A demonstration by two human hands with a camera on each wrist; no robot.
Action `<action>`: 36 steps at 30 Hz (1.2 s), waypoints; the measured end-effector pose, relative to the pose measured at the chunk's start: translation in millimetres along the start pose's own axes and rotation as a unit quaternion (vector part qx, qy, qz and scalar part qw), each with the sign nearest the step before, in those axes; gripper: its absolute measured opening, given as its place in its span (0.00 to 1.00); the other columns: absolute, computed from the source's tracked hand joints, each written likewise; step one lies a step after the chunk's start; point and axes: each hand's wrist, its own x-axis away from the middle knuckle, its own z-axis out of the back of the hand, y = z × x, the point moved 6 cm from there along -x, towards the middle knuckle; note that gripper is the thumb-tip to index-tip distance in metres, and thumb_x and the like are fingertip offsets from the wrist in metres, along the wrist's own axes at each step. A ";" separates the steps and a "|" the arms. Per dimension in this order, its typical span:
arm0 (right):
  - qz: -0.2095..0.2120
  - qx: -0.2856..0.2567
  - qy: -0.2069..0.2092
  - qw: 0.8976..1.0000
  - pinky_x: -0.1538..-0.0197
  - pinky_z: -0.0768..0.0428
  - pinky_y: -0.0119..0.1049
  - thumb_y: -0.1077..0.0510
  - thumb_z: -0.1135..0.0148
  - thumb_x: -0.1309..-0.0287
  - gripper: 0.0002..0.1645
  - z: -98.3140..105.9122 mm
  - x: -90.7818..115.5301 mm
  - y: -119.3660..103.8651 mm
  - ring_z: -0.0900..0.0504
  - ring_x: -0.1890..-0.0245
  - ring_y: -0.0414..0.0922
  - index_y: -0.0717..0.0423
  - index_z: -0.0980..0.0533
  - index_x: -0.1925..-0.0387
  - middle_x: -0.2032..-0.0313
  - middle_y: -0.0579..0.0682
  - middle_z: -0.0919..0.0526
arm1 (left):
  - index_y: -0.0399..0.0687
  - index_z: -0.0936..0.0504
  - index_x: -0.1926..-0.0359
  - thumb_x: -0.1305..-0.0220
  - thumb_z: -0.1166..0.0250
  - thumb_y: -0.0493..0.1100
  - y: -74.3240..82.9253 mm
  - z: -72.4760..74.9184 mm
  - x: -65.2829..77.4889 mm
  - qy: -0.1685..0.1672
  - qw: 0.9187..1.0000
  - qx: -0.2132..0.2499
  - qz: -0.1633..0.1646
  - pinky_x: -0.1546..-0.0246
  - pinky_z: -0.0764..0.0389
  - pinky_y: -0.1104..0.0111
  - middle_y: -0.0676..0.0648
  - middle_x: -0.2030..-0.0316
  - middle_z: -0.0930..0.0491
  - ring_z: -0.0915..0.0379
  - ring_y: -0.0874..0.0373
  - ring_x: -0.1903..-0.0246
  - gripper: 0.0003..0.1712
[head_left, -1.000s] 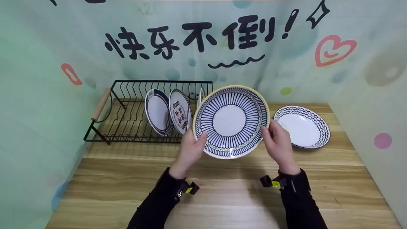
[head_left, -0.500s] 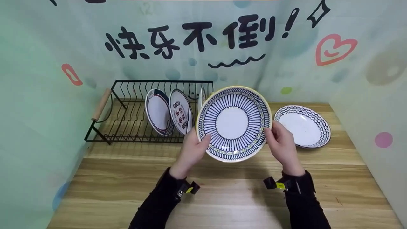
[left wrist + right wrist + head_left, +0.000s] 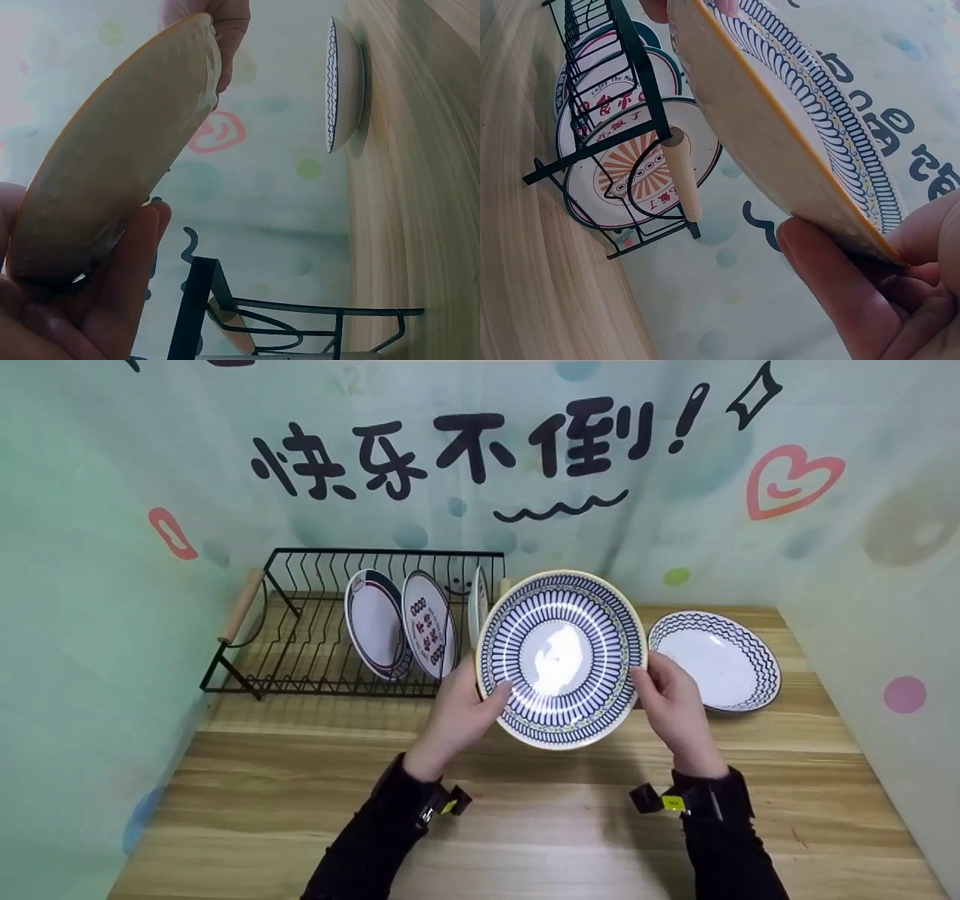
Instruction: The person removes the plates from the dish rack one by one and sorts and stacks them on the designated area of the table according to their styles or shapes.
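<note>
Both my hands hold up a round, deep plate (image 3: 562, 712) with a yellow rim and blue petal-like stripes. My left hand (image 3: 459, 716) grips its left edge, thumb over the rim and fingers beneath. At the opposite edge my right hand (image 3: 677, 709) pinches the rim, with the thumb on the patterned face. In the left wrist view the plain cream underside (image 3: 124, 127) shows, tilted well above the tabletop. Bright glare covers the plate's white centre in the head view.
A black wire dish rack (image 3: 300, 687) with wooden handles stands at the back left. It holds three upright plates, among them a floral-printed one (image 3: 427, 622). An oval white dish (image 3: 716, 664) with wavy dark lines rests on the wooden table (image 3: 555, 840) at right.
The yellow-rimmed plate has shifted slightly right and lower in the head view, both hands moving with it. Its face has tilted, and glare now shows at its centre.
</note>
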 end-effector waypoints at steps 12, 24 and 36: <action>-0.082 -0.045 -0.045 0.995 0.65 0.14 0.38 0.66 0.51 0.28 0.19 14.8 4.7 16.8 0.15 0.69 0.45 0.78 0.30 0.43 0.64 0.62 0.18 | 0.33 0.33 0.36 0.36 0.33 0.40 3.9 9.9 0.7 -0.046 0.999 -0.021 0.000 0.61 0.15 0.67 0.38 0.49 0.21 0.19 0.52 0.61 0.32; -0.103 -0.035 -0.035 0.993 0.65 0.14 0.38 0.65 0.52 0.27 0.21 32.7 5.5 31.0 0.15 0.70 0.43 0.80 0.32 0.41 0.62 0.63 0.18 | 0.35 0.32 0.35 0.36 0.33 0.39 7.4 34.4 3.9 -0.036 0.995 -0.088 0.010 0.55 0.17 0.69 0.41 0.46 0.21 0.19 0.54 0.57 0.32; -0.125 -0.052 -0.012 0.991 0.65 0.14 0.37 0.64 0.54 0.26 0.22 47.5 11.0 47.9 0.15 0.69 0.42 0.82 0.33 0.43 0.65 0.53 0.17 | 0.35 0.33 0.34 0.36 0.33 0.40 -0.1 48.8 7.5 -0.020 0.992 -0.116 0.048 0.54 0.18 0.68 0.43 0.45 0.21 0.19 0.54 0.55 0.32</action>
